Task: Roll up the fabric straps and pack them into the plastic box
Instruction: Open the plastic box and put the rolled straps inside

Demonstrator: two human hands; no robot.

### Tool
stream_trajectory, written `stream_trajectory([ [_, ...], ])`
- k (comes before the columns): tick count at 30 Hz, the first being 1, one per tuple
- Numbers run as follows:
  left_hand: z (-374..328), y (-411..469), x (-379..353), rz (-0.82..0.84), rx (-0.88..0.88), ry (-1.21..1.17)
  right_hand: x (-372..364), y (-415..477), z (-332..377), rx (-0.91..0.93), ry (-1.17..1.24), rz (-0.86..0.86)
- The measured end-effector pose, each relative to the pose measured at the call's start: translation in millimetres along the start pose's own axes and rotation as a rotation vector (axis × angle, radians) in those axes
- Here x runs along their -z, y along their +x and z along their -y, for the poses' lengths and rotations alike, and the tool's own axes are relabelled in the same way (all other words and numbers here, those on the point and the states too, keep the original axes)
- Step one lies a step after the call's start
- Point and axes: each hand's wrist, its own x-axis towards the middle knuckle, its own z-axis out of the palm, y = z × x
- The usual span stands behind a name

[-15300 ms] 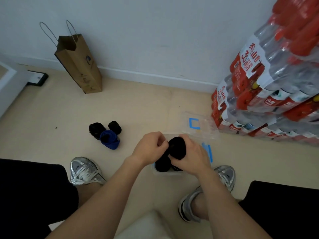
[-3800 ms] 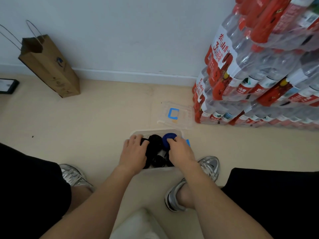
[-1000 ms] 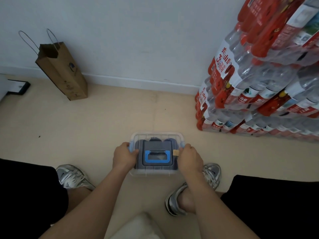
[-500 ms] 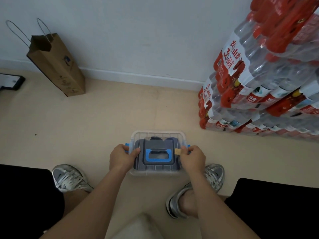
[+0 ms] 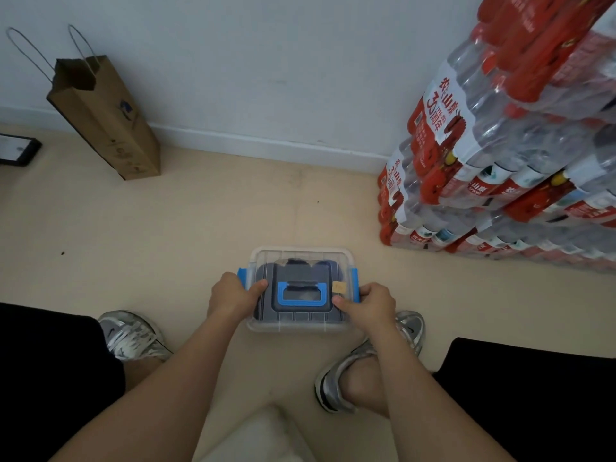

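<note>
From my remote seat I judge the job to be at its closing step: the plastic box [image 5: 301,325] sits on the floor [image 5: 166,228] between the person's shoes, its clear lid [image 5: 265,257] is on, and dark rolled straps [image 5: 295,262] show dimly through it, so the packing looks done. The left hand [image 5: 231,296] grips the box's left end and the right hand [image 5: 370,303] grips the right end, each with its thumb on the lid and fingers curled down over the side. The blue latches [image 5: 355,281] stand at both ends just beside the hands; I cannot tell whether they are snapped home. The next move, as I read it, calls for pressing both latches flat and evenly, keeping the lid seated so that no strap gets pinched at the rim. As for the room, the floor is pale beige and meets a white wall [image 5: 266,61]; stacked packs of bottled water [image 5: 500,161] rise at right, near the box, a brown paper bag [image 5: 106,121] stands against the wall at left, and a small dark frame [image 5: 16,150] lies beyond it.
</note>
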Motion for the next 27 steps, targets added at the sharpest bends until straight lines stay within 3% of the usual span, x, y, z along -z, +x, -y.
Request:
stream_trajectory([
  [5, -1.1, -2.6, 4.3, 0.002, 0.021, 0.021, 4.6, -8.0, 5.1, 0.078, -0.167, 0.030],
  [9, 0.3, -9.5, 1.2, 0.028, -0.026, -0.042, 11.1, -2.2, 14.9, 0.072, -0.278, 0.265],
  [14, 7.3, -20.3, 8.5, 0.078, -0.101, -0.242, 16.0, -2.7, 15.7, -0.078, -0.127, 0.553],
  [19, -2.3, -27.8, 8.5, -0.075, -0.141, -0.105, 13.4, -7.2, 27.8, -0.042, -0.181, 0.453],
  [23, 1.8, -38.1, 3.5, -0.126, -0.171, -0.133, 5.8, -16.3, 31.1, 0.095, -0.305, 0.245],
  [25, 3.3, -40.3, 4.4, -0.033, -0.059, -0.149, 5.4, -17.5, 28.7, 0.154, -0.244, 0.263],
  [27, -1.9, -42.4, 5.2, 0.150, 0.108, -0.181, 11.2, -16.5, 26.8, 0.183, -0.228, 0.394],
])
